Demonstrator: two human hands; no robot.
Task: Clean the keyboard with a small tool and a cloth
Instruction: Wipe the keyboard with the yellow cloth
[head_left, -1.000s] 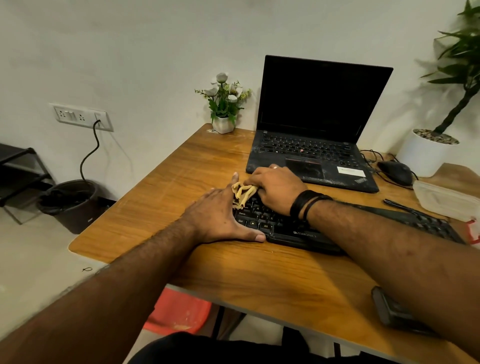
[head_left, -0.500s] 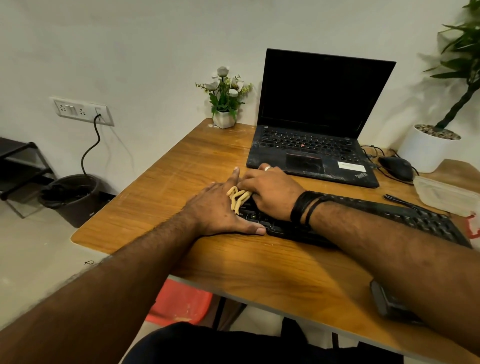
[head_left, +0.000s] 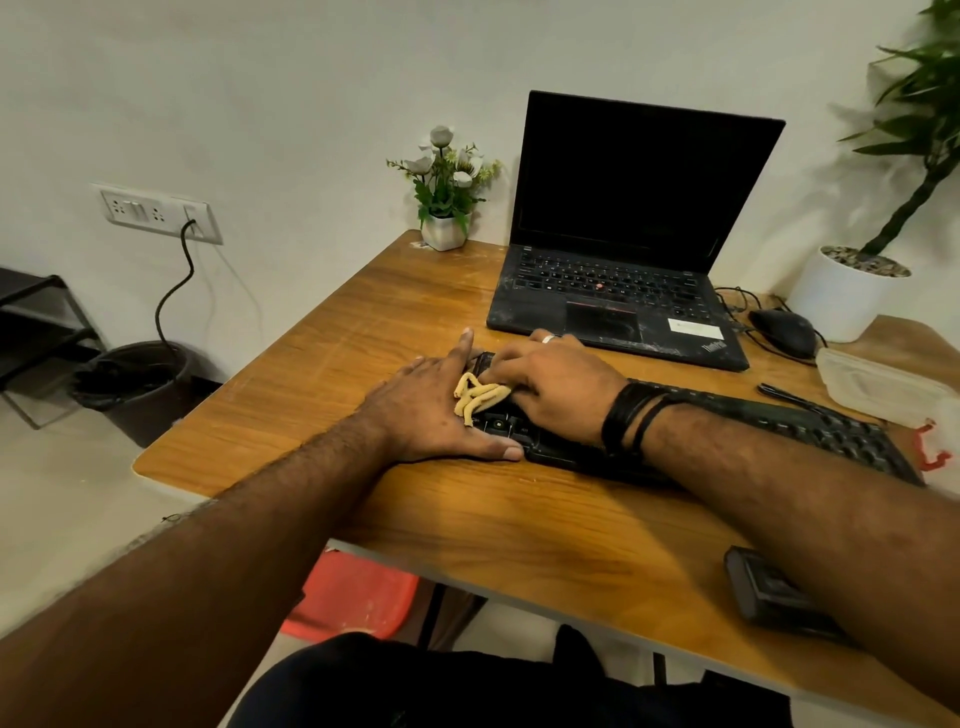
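Dim, warm indoor light, apparently from above right; the potted plant (head_left: 919, 130) casts a soft shadow on the wall (head_left: 311, 78). Wide-angle bending curves the table (head_left: 519, 519) edges. Forearms appear dark, slightly soft.

Bare forearms; black wristbands (head_left: 631, 418), silver ring (head_left: 549, 339).

black keyboard (head_left: 753, 421) — flat on desk | yellow cloth (head_left: 480, 396) — bunched on its left keys
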